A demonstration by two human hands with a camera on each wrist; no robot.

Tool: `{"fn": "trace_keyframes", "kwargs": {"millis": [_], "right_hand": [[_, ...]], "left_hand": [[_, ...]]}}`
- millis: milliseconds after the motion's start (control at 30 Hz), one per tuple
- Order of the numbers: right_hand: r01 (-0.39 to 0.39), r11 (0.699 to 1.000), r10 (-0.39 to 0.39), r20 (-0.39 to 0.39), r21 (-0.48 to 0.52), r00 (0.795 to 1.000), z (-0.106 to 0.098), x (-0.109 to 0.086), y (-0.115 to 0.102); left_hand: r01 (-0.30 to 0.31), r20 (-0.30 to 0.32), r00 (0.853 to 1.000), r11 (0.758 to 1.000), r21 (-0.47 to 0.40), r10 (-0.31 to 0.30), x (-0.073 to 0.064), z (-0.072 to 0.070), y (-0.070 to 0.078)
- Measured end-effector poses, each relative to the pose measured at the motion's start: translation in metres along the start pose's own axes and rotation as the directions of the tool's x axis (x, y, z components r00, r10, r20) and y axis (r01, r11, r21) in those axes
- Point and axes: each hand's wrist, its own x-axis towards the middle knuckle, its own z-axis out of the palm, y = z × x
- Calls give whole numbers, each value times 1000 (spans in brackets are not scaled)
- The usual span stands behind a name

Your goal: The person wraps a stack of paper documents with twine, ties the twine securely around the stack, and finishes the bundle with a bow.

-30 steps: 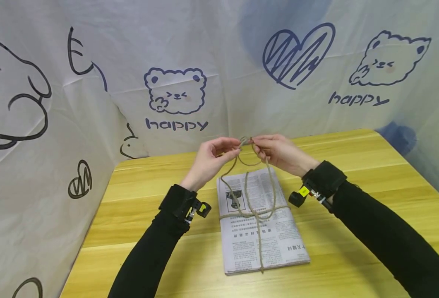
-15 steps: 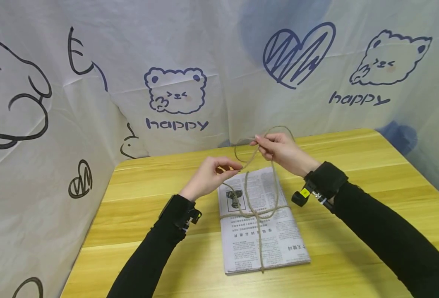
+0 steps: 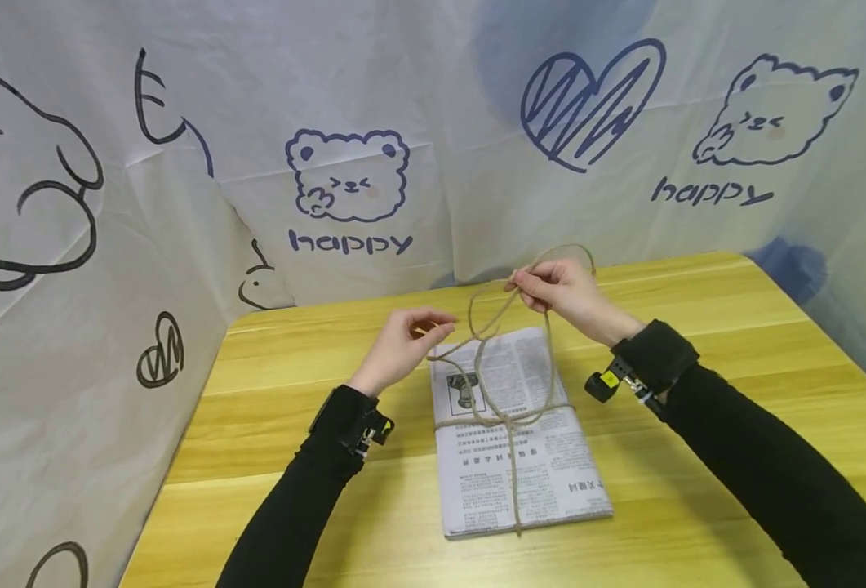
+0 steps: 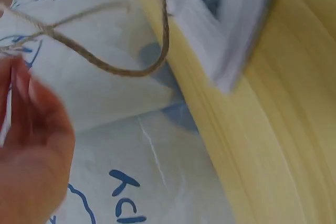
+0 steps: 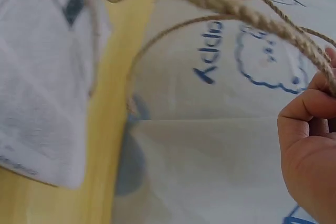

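A folded stack of newspapers (image 3: 491, 490) lies on the table, with jute twine (image 3: 515, 482) crossed around it and looped on top. My right hand (image 3: 568, 298) pinches the twine above the stack's far end; strands run from its fingers in the right wrist view. A loose end of the twine (image 4: 118, 6) hangs free between the hands. My left hand (image 3: 399, 347) is raised by the stack's far left corner, fingers loosely bent and the tips near each other. A bend of twine passes just below its thumb, and no strand shows between the fingertips.
The stack rests on a yellow wood-grain table (image 3: 293, 408). White cloth (image 3: 403, 73) with drawn bears and hearts hangs behind and at the sides. Both wrists carry black bands with small cameras.
The left hand has moved down and left and released the twine it pinched half a second ago. The right hand has moved slightly right, still holding twine, with a wider loop hanging.
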Motion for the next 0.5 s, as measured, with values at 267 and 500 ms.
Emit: {"fn": "trace_keyframes", "kwargs": {"millis": [267, 500], "right_hand": [[127, 983, -127, 7, -134, 992, -1, -5, -4], [149, 965, -158, -24, -215, 987, 1, -14, -1]], "left_hand": [[-61, -55, 997, 997, 51, 63, 23, 12, 9], [-80, -85, 992, 993, 92, 88, 20, 16, 8]]}}
